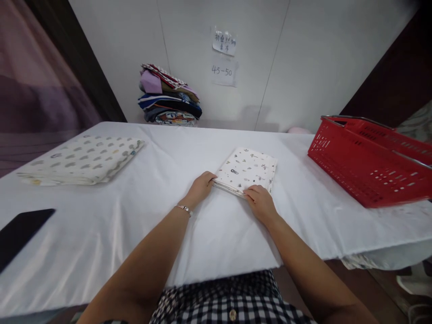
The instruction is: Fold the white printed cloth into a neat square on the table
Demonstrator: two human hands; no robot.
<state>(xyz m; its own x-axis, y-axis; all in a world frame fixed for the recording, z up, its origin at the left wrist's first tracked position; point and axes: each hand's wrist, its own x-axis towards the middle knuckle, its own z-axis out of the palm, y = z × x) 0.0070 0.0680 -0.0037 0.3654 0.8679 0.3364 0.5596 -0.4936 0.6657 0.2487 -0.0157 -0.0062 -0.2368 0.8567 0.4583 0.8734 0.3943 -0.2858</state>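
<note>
A white cloth with small dark and tan prints (248, 170) lies folded into a thick rectangle on the white-covered table (151, 216). At its near left corner my left hand (201, 185) pinches the folded edge, thumb and fingers closed. My right hand (260, 202) grips the near edge further right, with the fingers over the top layer. The far end of the cloth rests on the table. Both thumbs' undersides are hidden.
On the left lies a larger folded cloth with grey prints (87, 157), and nearer me a black flat object (23, 231). A red plastic basket (367, 162) stands at the right. Several folded fabrics (170, 99) are stacked behind the table, by a wall with paper signs (224, 58).
</note>
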